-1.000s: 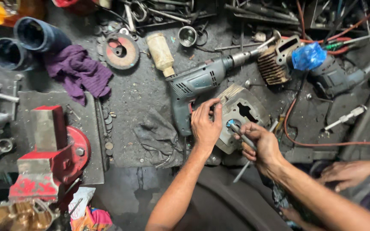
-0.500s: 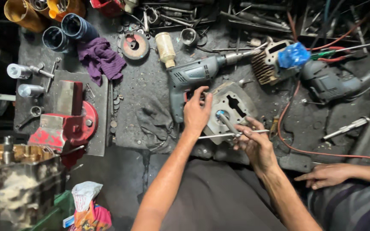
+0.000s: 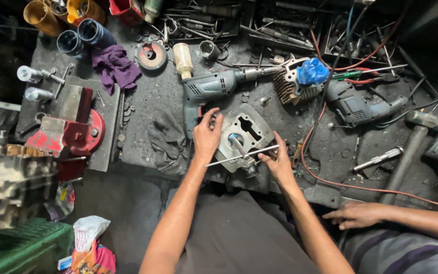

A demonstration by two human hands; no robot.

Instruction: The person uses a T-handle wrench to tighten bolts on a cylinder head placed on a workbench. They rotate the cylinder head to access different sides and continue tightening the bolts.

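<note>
A grey metal engine cylinder block lies on the dark, greasy workbench in front of me. My left hand rests on the block's left edge and steadies it. My right hand sits at the block's lower right and pinches a thin metal rod that lies across the block's front. A short tool with a blue tip stands in the block's round bore. A blue-grey electric drill lies just behind the block.
A red bench vise stands at the left, with a purple rag behind it. A finned cylinder with a blue plastic cover, a second drill and a hammer lie at the right. Another person's hand rests on the bench edge.
The view has shifted and pulled back a little. My right hand has moved down and right along the rod, and the rod now lies flatter across the block. My left hand stays on the block.
</note>
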